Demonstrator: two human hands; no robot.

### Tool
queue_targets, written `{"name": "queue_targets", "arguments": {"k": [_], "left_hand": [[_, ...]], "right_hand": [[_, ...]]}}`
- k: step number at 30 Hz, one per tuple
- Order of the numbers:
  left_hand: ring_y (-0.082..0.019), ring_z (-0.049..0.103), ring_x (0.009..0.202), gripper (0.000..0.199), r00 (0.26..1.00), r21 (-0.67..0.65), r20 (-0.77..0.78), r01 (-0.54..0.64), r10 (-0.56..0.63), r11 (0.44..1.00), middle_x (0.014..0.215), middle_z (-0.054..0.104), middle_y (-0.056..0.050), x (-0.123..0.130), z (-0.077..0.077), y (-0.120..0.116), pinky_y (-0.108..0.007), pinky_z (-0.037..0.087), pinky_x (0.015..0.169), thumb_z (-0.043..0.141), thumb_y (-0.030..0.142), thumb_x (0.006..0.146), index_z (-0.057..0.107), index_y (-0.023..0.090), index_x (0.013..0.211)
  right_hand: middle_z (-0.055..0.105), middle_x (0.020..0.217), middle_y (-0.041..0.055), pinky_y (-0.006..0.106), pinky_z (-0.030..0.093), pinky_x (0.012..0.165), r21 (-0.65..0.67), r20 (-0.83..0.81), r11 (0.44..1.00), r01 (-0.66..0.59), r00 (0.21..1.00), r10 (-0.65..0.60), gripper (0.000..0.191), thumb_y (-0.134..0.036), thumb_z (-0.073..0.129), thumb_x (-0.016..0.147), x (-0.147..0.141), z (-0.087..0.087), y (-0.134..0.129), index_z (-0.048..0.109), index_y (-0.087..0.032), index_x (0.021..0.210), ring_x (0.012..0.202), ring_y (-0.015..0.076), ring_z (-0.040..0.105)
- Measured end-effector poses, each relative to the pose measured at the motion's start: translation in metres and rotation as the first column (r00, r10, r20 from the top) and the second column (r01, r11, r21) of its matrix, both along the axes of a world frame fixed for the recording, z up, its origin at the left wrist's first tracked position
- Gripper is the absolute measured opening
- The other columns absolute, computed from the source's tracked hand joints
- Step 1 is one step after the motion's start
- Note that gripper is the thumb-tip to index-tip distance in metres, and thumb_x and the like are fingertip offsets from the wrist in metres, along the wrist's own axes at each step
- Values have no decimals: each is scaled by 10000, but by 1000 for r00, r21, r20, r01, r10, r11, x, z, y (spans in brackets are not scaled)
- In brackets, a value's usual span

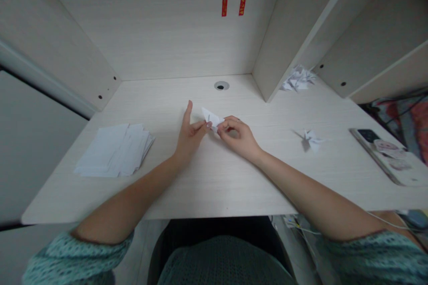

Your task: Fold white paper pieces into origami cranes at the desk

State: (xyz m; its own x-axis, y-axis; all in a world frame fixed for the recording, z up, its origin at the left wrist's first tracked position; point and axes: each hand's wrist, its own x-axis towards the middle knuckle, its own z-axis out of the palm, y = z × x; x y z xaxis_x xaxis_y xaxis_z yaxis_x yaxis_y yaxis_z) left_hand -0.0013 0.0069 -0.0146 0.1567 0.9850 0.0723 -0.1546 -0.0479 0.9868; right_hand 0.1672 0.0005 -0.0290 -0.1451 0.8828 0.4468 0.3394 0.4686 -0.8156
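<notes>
Between my two hands, above the middle of the desk, is a small piece of folded white paper [211, 117] with a pointed upper left corner. My left hand [191, 136] pinches its lower left edge, thumb and one finger together, while another finger sticks straight up. From the other side, my right hand [238, 132] grips the right end of the paper between thumb and curled fingers. A finished-looking folded paper crane [312, 140] stands on the desk to the right of my right hand.
A stack of white paper sheets [110, 151] lies at the left of the desk [207, 191]. More folded paper pieces [298, 79] are heaped beyond the upright divider [294, 22]. At the far right lies a phone [389, 156]. A round cable hole [221, 86] sits near the back panel.
</notes>
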Motion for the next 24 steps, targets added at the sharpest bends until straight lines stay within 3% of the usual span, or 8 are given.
{"name": "queue_targets", "arguments": {"k": [2, 4, 7, 10, 16, 20, 24], "left_hand": [[-133, 642, 790, 986, 1000, -6, -1, 16, -16, 1000, 893, 719, -18, 0, -1, 2, -291, 486, 811, 725, 389, 722, 138, 223, 1497], [-183, 633, 957, 813, 996, -20, -31, 83, -83, 996, 1067, 693, -95, -1, -1, 4, -310, 461, 887, 711, 427, 727, 381, 145, 1414], [-248, 565, 1143, 625, 985, 13, -69, 161, -159, 987, 1232, 627, -131, -2, 1, 4, -348, 407, 988, 674, 455, 757, 555, 125, 1274], [-266, 555, 1169, 609, 986, 46, -54, 162, -160, 986, 1273, 609, -127, -2, 3, 3, -385, 398, 1006, 678, 443, 756, 549, 162, 1281], [-243, 645, 996, 666, 987, 6, -34, 155, -154, 988, 1152, 678, -127, -1, 5, 3, -384, 474, 909, 720, 442, 708, 543, 154, 1282], [-230, 649, 968, 652, 996, -20, -37, 86, -86, 996, 1175, 666, -130, -1, 6, 3, -369, 500, 856, 716, 437, 706, 547, 176, 1278], [-222, 647, 959, 636, 997, -34, -42, 57, -59, 998, 1196, 652, -137, 0, 6, 3, -340, 502, 822, 719, 426, 704, 558, 174, 1265]], "right_hand": [[597, 909, 48, 300, 464, 743, -52, -84, 997, -59, 995, 55, 52, -221, 604, 789, 0, -1, 2, 638, -202, 756, 875, 177, 577], [594, 979, 54, 327, 454, 829, -73, -127, 990, -120, 986, 110, 67, -229, 595, 801, 1, -1, 4, 634, -205, 753, 963, 188, 574], [583, 1054, 59, 362, 421, 919, -77, -143, 979, -186, 974, 174, 72, -235, 583, 821, 2, 0, 4, 637, -213, 779, 1080, 206, 546], [575, 1071, 68, 366, 423, 916, -71, -117, 981, -178, 979, 169, 56, -236, 599, 819, 3, 2, 3, 642, -214, 792, 1099, 211, 533], [598, 1047, 68, 386, 409, 955, 8, -89, 989, -145, 985, 145, 17, -225, 648, 792, 0, 4, 1, 659, -215, 800, 1067, 204, 564], [604, 979, 55, 388, 445, 898, 55, -47, 996, -70, 996, 73, 12, -216, 638, 798, 0, 6, 0, 648, -220, 801, 987, 198, 578], [610, 936, 50, 389, 466, 852, 192, 35, 981, 12, 999, -19, 27, -200, 623, 807, 1, 12, -4, 617, -226, 810, 938, 200, 578]]}}
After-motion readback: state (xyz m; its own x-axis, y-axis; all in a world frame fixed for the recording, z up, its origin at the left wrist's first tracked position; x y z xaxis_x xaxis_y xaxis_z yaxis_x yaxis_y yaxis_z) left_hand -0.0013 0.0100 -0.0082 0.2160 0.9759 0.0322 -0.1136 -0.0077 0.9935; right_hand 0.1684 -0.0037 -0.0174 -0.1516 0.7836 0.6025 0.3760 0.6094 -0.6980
